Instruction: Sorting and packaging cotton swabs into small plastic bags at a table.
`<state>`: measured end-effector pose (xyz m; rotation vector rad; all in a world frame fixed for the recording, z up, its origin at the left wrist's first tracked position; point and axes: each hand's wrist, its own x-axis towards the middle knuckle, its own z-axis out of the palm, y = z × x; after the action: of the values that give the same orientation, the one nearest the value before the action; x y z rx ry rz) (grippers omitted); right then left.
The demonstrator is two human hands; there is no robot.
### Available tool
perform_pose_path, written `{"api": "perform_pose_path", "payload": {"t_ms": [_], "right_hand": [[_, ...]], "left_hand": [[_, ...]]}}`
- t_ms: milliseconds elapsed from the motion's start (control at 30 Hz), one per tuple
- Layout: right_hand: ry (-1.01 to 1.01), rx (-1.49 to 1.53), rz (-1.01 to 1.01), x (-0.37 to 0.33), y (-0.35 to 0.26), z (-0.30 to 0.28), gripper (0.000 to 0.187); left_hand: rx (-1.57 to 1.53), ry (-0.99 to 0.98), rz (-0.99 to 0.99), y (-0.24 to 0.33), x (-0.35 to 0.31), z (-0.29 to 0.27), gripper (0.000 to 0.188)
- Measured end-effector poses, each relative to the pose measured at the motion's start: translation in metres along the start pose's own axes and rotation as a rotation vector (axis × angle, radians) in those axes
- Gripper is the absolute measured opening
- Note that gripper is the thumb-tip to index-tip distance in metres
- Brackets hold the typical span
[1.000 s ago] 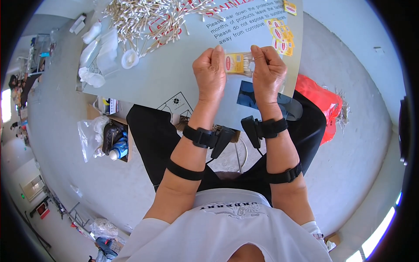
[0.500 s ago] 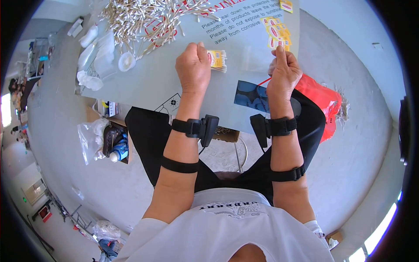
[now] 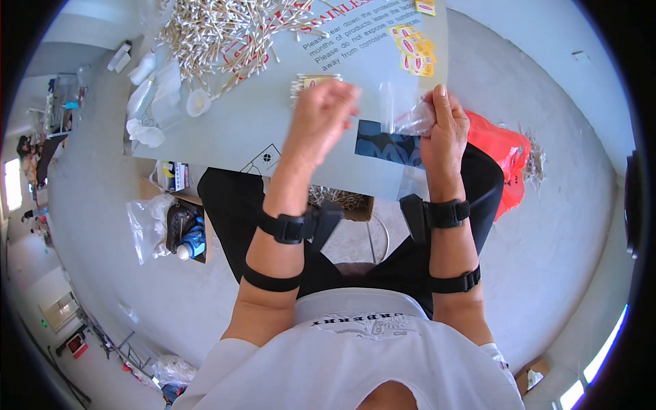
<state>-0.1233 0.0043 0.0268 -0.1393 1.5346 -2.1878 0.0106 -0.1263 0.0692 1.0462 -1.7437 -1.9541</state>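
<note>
My left hand [image 3: 321,119], blurred by motion, is over the table with its fingers loosely apart; I see nothing in it. Just beyond it lies a bundle of cotton swabs [image 3: 298,87] with a yellow card [image 3: 313,82], partly hidden behind the hand. On the right, my right hand [image 3: 447,123] pinches a clear plastic bag [image 3: 406,116] between thumb and fingers, and the bag extends left toward my left hand. Past the bag, several yellow printed cards [image 3: 415,51] lie overlapping on the table.
A large heap of loose cotton swabs [image 3: 208,37] covers the far left of the table [image 3: 225,140]. Beside it are a small white cup [image 3: 198,102] and crumpled white plastic [image 3: 145,133]. A dark blue sheet [image 3: 376,143] lies near the front edge; a red bag [image 3: 502,154] hangs at the right.
My left hand has come off the swab bundle and moved right and nearer. My right hand has moved away from the yellow cards and now holds up the clear bag.
</note>
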Motion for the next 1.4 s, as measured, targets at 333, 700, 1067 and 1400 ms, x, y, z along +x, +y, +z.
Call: {"api": "perform_pose_path", "payload": {"t_ms": [333,700,1067,1400], "right_hand": [[0.144,-0.904,-0.574,-0.057,-0.02,-0.062,0.028],[-0.098,-0.807,-0.268,-0.121,-0.071,-0.087,0.018],[-0.147,-0.406,-0.055,-0.14,-0.048,-0.1,0.01],[-0.06,-0.535,-0.159,-0.128,-0.042,-0.108,0.014]], "left_hand": [[-0.362,-0.16,-0.171,-0.034,-0.049,0.072,0.013],[0.18,-0.074,0.303,-0.039,-0.084,0.118,0.021],[-0.247,-0.306,-0.102,-0.034,-0.094,0.12,0.012],[-0.14,-0.355,-0.085,-0.034,-0.091,0.124,0.012]]}}
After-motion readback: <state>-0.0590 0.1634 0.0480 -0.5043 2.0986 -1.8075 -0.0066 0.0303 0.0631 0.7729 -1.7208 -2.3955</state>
